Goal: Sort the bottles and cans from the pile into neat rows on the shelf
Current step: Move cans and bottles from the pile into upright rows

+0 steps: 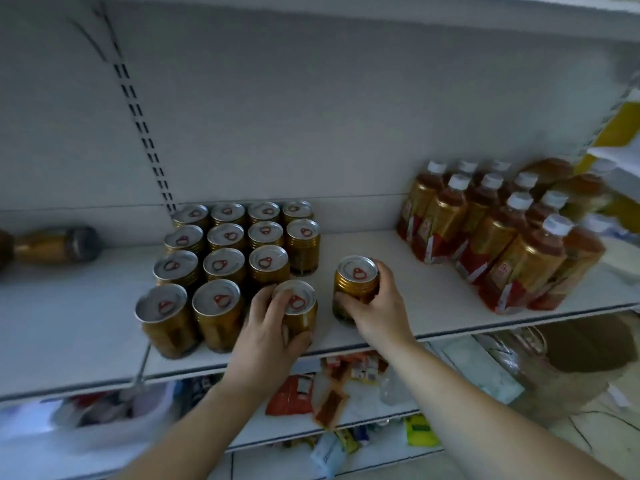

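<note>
Nearest the camera, two bare forearms reach up from the lower edge of the view toward the white shelf [433,306]. Beneath its front edge a lower shelf [374,424] carries a jumble of packets, too blurred to name.

The left hand [273,327] is curled round a gold can [298,311] standing at the front edge of the shelf, fingers over its lid rim and thumb low on its side; the hand hides much of the can's left side. This can stands just to the right of the front row of the can block [228,261]. The right hand [375,306] is closed on a second gold can [356,282], upright on the shelf, a little apart to the right of the block and further from the front edge; its fingers wrap the far side, and its lower part is covered by the hand.

Behind, the block stands in four columns running to the rear wall, silver pull-tab lids upward, cans touching or nearly so.

Toward the right end of the shelf, well apart from the cans, white-capped amber bottles [491,230] stand in rows; the rightmost ones smear into blur. At the far left edge one dark bottle [52,245] lies on its side, cut off by the frame.
</note>
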### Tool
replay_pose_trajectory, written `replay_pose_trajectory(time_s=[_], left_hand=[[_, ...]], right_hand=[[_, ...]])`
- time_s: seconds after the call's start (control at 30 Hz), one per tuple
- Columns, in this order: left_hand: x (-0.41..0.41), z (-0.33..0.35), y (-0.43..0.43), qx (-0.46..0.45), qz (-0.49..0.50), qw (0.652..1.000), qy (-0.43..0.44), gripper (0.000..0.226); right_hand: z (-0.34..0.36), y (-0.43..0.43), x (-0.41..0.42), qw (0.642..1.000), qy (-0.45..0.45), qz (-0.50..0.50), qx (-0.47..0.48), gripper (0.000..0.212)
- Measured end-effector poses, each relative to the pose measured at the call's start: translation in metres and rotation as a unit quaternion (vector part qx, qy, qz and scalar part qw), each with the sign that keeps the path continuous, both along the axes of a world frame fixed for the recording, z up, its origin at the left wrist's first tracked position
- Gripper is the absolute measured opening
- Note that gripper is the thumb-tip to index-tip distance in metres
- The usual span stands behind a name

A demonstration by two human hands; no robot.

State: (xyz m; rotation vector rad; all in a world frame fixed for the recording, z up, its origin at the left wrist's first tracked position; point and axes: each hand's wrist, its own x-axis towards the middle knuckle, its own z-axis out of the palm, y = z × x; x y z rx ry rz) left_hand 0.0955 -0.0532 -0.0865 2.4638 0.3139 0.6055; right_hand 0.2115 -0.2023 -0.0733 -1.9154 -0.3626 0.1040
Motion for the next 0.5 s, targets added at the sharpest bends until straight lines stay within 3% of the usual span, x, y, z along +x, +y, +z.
replay_pose_trajectory(time_s=[0.1, 0.17, 0.33, 0.5], left_hand=[[0.000, 0.004, -0.002, 0.202, 0.052, 0.977, 0.034, 0.081], [-0.003, 0.014, -0.002, 0.273, 0.073, 0.957, 0.063, 0.076], [-0.009, 0.029, 0.003, 0.308, 0.116, 0.935, 0.134, 0.066], [-0.013, 0.037, 0.017, 0.291, 0.138, 0.930, 0.177, 0.066]], right_hand=[[-0.006, -0.003, 0.009, 0.998, 0.011, 0.062, 0.004, 0.063], [-0.010, -0.002, 0.011, 0.996, 0.009, 0.089, 0.011, 0.063], [-0.018, 0.006, 0.015, 0.992, -0.006, 0.127, 0.006, 0.051], [-0.021, 0.016, 0.022, 0.986, 0.006, 0.164, -0.006, 0.058]])
